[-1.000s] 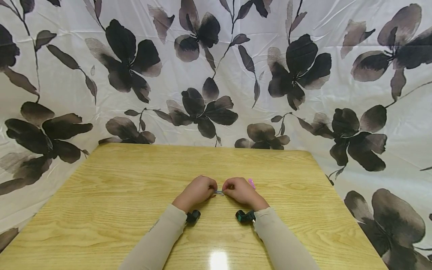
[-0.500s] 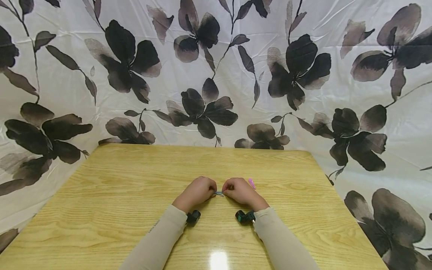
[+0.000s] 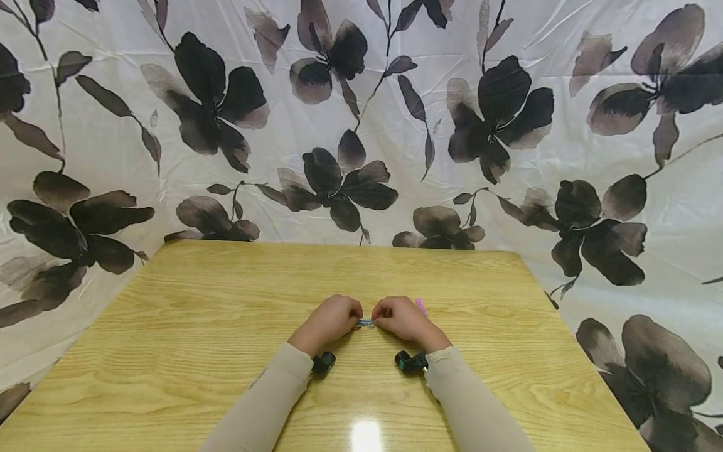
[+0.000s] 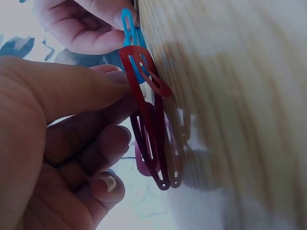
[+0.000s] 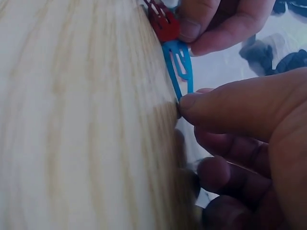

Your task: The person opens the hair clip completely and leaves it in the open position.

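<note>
Table [image 3: 214,376] fills the lower frame. Left hand [image 3: 330,318], barely moved since a second ago, pinches red clip [image 4: 145,105] where it meets blue clip [image 3: 366,322]; right hand [image 3: 403,318], equally steady, pinches blue clip's other end. Blue clip, lower centre, lies sideways, tapering rightward.
</note>
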{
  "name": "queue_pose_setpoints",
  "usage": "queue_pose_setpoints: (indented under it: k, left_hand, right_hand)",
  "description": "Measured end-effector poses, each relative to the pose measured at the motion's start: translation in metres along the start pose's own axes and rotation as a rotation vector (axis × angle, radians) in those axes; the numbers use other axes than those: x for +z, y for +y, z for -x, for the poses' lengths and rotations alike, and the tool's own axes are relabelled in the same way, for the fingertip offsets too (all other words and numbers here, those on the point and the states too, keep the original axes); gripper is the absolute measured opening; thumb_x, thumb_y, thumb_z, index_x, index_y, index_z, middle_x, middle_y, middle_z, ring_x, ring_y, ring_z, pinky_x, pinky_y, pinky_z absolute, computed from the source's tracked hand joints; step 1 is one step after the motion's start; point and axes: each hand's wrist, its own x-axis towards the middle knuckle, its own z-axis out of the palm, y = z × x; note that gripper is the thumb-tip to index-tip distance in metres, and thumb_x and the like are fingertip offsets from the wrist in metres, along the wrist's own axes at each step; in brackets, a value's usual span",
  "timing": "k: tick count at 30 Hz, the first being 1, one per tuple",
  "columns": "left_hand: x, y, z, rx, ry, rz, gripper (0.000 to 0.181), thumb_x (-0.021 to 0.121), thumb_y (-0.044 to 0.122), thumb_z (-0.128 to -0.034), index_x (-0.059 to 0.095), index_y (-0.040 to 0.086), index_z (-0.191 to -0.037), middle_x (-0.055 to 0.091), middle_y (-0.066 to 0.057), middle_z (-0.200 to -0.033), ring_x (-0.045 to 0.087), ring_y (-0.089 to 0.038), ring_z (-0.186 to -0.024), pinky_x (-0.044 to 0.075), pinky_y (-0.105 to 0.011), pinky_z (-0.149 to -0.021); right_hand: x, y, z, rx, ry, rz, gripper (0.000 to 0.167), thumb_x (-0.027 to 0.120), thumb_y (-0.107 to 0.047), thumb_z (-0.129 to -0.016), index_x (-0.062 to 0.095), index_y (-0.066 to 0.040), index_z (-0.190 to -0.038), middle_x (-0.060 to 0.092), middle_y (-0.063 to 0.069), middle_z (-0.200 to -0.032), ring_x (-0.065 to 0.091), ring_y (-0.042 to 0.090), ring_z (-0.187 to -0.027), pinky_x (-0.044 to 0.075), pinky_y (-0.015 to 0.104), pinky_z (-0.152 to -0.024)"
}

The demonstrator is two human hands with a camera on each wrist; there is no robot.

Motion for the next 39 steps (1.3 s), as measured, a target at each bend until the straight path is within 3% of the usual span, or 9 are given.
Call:
queue_pose_setpoints:
  k: [8, 14, 25, 39]
  left_hand:
    - [-0.004, 0.003, 0.0, 0.005, 0.024, 0.01, 0.016, 0.059, 0.008, -0.0925, 0.075, 0.009, -0.096, 0.072, -0.002, -0.093, 0.066, -0.016, -0.084, 0.053, -0.034, -0.078]
    - [-0.007, 0.005, -0.002, -0.029, 0.025, 0.037, 0.013, 0.062, 0.013, -0.0927, 0.075, 0.01, -0.098, 0.072, -0.001, -0.096, 0.066, -0.017, -0.089, 0.053, -0.035, -0.081]
    - [-0.016, 0.016, -0.02, -0.052, -0.014, 0.032, 0.018, 0.061, 0.015, -0.0946, 0.072, 0.008, -0.107, 0.07, -0.004, -0.101, 0.065, -0.019, -0.093, 0.053, -0.036, -0.082]
    - [-0.012, 0.022, -0.04, -0.086, -0.025, 0.036, 0.02, 0.061, 0.016, -0.0934, 0.071, 0.006, -0.107, 0.069, -0.006, -0.101, 0.063, -0.02, -0.093, 0.051, -0.037, -0.084]
  right_hand:
    - [-0.009, -0.005, 0.004, 0.01, 0.012, -0.032, 0.004, 0.067, -0.017, -0.091, 0.071, -0.018, -0.093, 0.064, -0.007, -0.085, 0.056, 0.009, -0.074, 0.047, 0.027, -0.071]
    - [-0.014, -0.007, 0.007, 0.04, 0.013, -0.013, 0.007, 0.067, -0.019, -0.092, 0.071, -0.017, -0.098, 0.064, -0.007, -0.09, 0.056, 0.009, -0.075, 0.048, 0.028, -0.071]
    - [-0.028, -0.01, 0.006, 0.076, 0.069, 0.02, 0.01, 0.066, -0.016, -0.092, 0.071, -0.013, -0.1, 0.065, -0.001, -0.102, 0.056, 0.013, -0.081, 0.048, 0.031, -0.074]
    - [-0.048, 0.006, 0.0, 0.141, 0.073, 0.068, 0.013, 0.063, -0.02, -0.094, 0.071, -0.013, -0.103, 0.065, -0.001, -0.098, 0.053, 0.014, -0.075, 0.047, 0.032, -0.073]
